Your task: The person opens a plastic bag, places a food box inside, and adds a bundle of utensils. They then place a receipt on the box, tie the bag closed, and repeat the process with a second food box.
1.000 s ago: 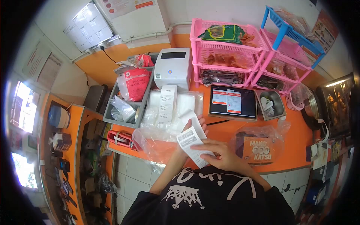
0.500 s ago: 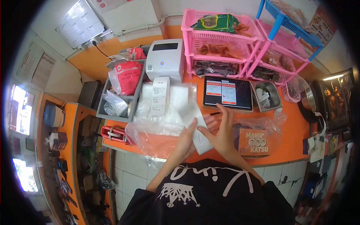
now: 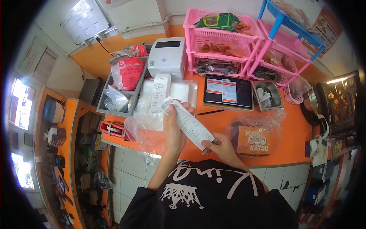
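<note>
A long printed receipt [image 3: 188,125] slants between my two hands above the orange counter [image 3: 194,154]. My left hand [image 3: 174,128] holds its upper end, thumb on the print and fingers behind. The lower end is pinched between thumb and fingers of my right hand [image 3: 220,145]. Another receipt [image 3: 160,91] hangs from the white printer [image 3: 166,57] over clear plastic bags [image 3: 183,91]. A black pen [image 3: 211,112] lies below the tablet [image 3: 228,91]. To the right of my right hand is an orange box [image 3: 253,141] in a clear bag.
A grey bin [image 3: 114,103] with a red glove packet [image 3: 131,72] stands at the left, near a red holder [image 3: 112,129]. Pink racks [image 3: 221,36] stand behind the tablet. A metal container [image 3: 268,95] and a pan [image 3: 310,101] are at the right.
The receipt has turned so its printed side shows. My left hand has moved up and left with its top end; my right hand has moved down to its lower end.
</note>
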`<state>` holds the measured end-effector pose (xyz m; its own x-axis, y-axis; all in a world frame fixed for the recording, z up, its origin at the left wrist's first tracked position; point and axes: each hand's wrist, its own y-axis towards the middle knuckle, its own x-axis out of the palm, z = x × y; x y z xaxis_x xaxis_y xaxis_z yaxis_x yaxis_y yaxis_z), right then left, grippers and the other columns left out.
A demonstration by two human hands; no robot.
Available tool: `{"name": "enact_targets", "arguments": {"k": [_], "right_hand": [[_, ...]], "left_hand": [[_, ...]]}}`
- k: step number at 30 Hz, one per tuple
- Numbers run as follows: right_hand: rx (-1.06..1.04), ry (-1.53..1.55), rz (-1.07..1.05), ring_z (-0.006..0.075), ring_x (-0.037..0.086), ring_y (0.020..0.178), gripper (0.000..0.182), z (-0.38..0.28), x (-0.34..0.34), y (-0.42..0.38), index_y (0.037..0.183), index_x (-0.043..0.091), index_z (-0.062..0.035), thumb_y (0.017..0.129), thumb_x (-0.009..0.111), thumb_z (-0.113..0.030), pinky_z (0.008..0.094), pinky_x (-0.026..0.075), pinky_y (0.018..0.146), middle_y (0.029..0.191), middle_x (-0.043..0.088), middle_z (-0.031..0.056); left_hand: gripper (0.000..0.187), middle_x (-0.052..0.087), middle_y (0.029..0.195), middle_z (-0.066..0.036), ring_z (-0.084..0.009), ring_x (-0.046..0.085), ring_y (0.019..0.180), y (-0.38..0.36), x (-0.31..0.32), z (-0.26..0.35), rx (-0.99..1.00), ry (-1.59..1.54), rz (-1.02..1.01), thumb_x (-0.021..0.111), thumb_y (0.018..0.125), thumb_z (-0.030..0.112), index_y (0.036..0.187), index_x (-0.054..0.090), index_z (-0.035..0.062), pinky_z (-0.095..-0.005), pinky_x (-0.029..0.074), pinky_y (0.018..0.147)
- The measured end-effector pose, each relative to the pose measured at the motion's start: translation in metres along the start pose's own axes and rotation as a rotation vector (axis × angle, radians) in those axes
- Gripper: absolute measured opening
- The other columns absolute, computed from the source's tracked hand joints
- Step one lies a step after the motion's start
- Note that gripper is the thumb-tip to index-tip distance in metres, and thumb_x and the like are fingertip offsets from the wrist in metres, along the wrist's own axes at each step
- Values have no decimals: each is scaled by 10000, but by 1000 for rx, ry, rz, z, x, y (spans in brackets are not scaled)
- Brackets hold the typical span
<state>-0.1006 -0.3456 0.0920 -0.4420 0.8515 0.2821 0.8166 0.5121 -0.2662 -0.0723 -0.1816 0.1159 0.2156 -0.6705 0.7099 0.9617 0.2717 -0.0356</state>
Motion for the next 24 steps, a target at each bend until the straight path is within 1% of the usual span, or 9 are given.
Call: {"name": "enact_targets", "arguments": {"k": [4,6,7,9,11,15,18,22,24], "right_hand": [[-98,-240,101,137,621,679,227,8,-11,-7,1025,561,46,872,549,-122,241,493,631,836,635,111],[-644,-625,147,119,619,701,187,-11,-16,-13,983,570,41,878,534,-110,229,478,623,835,632,108],[-637,-633,174,119,619,701,187,-22,-24,-20,983,570,41,878,534,-110,229,478,623,835,632,108],[-404,-394,26,111,609,729,175,-42,-38,-34,970,561,26,876,538,-120,224,472,638,822,620,89],[-661,-645,265,110,594,744,150,-58,-68,-50,969,548,2,873,544,-114,225,471,660,804,606,70],[-1017,227,427,146,585,788,140,-118,-119,-71,958,544,-14,887,515,-132,248,481,672,845,598,87],[-1097,159,523,209,567,861,196,-123,-176,-75,915,533,-28,908,486,-218,333,461,770,896,585,120],[-859,-14,436,153,553,846,215,-109,-176,-71,916,554,-4,908,492,-210,300,456,747,898,584,105],[-700,-14,262,121,546,801,220,-82,-181,-56,900,574,1,894,522,-212,267,447,701,891,589,81]], "left_hand": [[245,503,813,-75,-179,520,742,-9,6,-2,134,-28,-202,436,920,328,919,383,89,-364,427,842],[242,510,891,-114,-200,519,863,-22,21,-2,146,224,-442,428,921,325,892,346,100,-373,413,866],[242,510,891,-114,-200,519,863,-24,30,-14,128,211,-459,428,921,325,892,346,100,-373,413,866],[326,520,978,-172,-289,504,986,-36,53,-39,365,349,-587,419,920,355,1005,367,45,-414,403,857],[485,431,1137,-174,-309,428,1088,-48,75,-55,450,593,-592,574,823,367,1111,373,33,-423,363,890],[480,455,1094,-152,-312,447,1039,-65,106,-109,668,1211,-564,672,728,253,1095,439,49,-403,353,860],[378,495,974,-141,-292,482,923,-57,116,-138,459,1396,-420,655,740,193,1035,467,50,-354,382,777],[317,533,853,-118,-234,508,731,-49,115,-127,99,1150,-242,596,812,267,989,460,43,-306,411,649],[250,593,928,-136,-156,486,556,-45,95,-122,-27,332,-206,463,899,305,951,428,63,-258,400,506]]}}
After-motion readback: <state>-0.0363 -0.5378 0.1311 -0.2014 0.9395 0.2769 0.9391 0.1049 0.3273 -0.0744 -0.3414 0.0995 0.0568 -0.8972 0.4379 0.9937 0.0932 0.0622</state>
